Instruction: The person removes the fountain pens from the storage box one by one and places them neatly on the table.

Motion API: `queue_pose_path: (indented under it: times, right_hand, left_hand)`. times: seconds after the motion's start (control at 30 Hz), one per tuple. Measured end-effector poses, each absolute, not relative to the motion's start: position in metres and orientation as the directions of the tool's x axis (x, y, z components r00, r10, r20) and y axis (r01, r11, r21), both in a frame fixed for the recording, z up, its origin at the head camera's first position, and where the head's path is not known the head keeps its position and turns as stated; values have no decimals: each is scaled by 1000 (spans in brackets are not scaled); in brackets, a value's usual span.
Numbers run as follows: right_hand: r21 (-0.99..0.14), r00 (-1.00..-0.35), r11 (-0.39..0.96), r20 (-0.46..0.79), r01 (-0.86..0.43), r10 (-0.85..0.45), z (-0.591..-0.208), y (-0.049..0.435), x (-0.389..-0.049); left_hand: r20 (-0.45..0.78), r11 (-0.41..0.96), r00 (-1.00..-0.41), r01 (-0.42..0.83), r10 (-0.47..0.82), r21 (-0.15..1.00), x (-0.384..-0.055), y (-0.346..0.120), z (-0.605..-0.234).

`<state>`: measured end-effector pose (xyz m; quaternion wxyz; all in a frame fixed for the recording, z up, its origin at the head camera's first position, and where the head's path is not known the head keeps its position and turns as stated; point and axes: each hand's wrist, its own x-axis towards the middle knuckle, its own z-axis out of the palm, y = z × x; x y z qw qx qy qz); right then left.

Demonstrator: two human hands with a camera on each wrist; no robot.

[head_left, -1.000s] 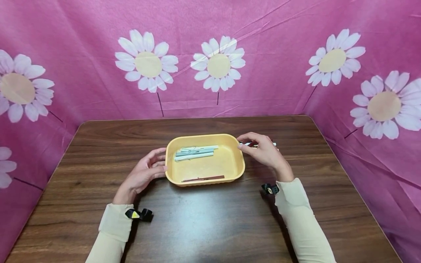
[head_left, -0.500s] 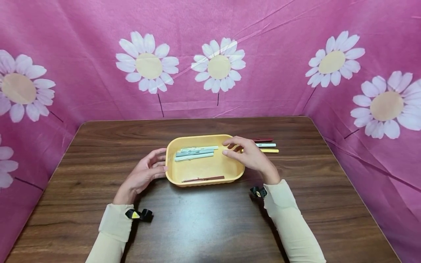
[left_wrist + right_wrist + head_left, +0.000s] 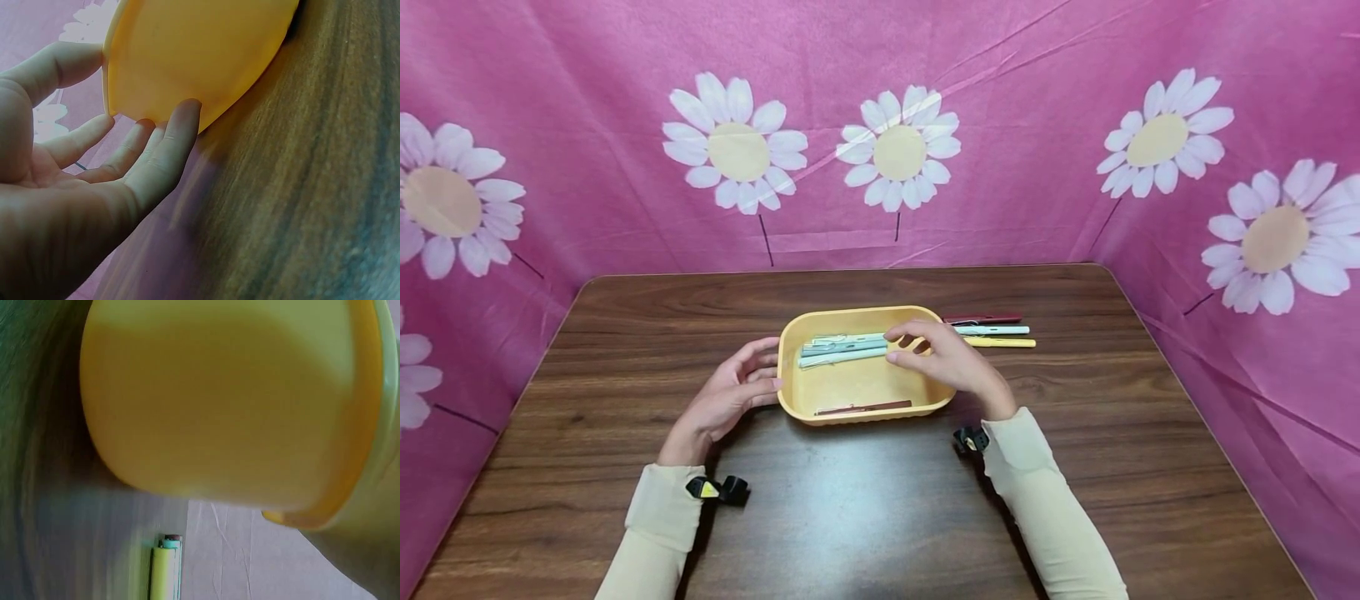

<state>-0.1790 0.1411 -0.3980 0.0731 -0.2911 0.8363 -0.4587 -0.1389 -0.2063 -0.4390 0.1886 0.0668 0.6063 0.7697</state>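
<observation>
A yellow plastic tray (image 3: 850,390) stands mid-table in the head view. My left hand (image 3: 727,397) rests against its left end; in the left wrist view its thumb and fingertips touch the tray's outer wall (image 3: 194,56). My right hand (image 3: 946,360) reaches over the right end into the tray, thumb and forefinger apart beside the right ends of several pale blue and mint pens (image 3: 842,359). No pen shows between those fingers. A dark red pen (image 3: 867,407) lies along the tray's near wall. In the right wrist view the tray's wall (image 3: 212,419) hides the fingers.
Right of the tray, on the brown wooden table (image 3: 850,508), lie a dark red pen (image 3: 992,319), a light blue pen (image 3: 1003,331) and a yellow pen (image 3: 1006,342), side by side. A pink flowered cloth (image 3: 1000,208) hangs behind the table and at its sides.
My right hand has moved left from the tray's right rim to inside it, near the pens, uncovering the three pens on the table. My left hand and the tray have stayed put.
</observation>
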Motion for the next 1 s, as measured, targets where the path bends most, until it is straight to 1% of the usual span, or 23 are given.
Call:
queue_pose_path:
  times: [0.23, 0.43, 0.77, 1.0]
  right_hand:
    - [-817, -797, 392, 129, -422, -590, -401, 129, -179]
    - [-803, -771, 404, 102, -437, -629, -404, 117, -179]
    - [-815, -719, 403, 24, -417, -695, -416, 101, -178]
    - [-769, -673, 461, -53, -443, -737, -419, 93, -178]
  left_hand:
    - [-127, -193, -922, -209, 366, 959, -137, -207, -441]
    - [-125, -194, -922, -207, 368, 959, -137, -206, -441]
    - [-117, -192, -923, -199, 368, 961, -137, -205, -441]
    - [-116, -198, -923, -199, 367, 960, -137, -205, -441]
